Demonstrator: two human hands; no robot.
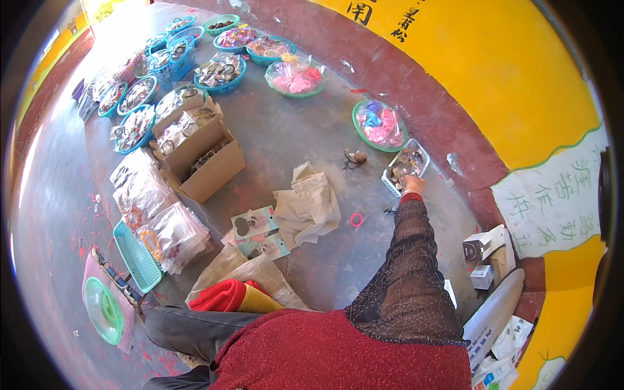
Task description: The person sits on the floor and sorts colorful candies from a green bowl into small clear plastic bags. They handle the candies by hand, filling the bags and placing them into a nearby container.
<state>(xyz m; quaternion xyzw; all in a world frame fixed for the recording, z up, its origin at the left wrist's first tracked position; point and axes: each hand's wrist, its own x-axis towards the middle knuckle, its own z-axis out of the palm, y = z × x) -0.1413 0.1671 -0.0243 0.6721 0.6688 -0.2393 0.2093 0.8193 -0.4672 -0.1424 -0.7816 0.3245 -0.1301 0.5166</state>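
Observation:
My right arm, in a sheer dark sleeve, stretches forward to a small white basket [424,156]. My right hand [413,184] is at its near rim, with the fingers curled over the small brown and dark items [408,162] inside. What the fingertips hold is too small to make out. A green basin [379,126] of bagged pink and blue items stands just beyond the basket. To the left of the hand lie a dark brown stringy thing [355,158] and a pink ring [356,219]. My left hand is out of view.
An open cardboard box [209,170] with packets stands at left, near stacked clear packets [170,227] and a turquoise tray [138,255]. Several filled basins line the far floor. Cream cloth [308,208] and carded items [260,232] lie mid-floor. Small boxes [481,277] sit by the right wall.

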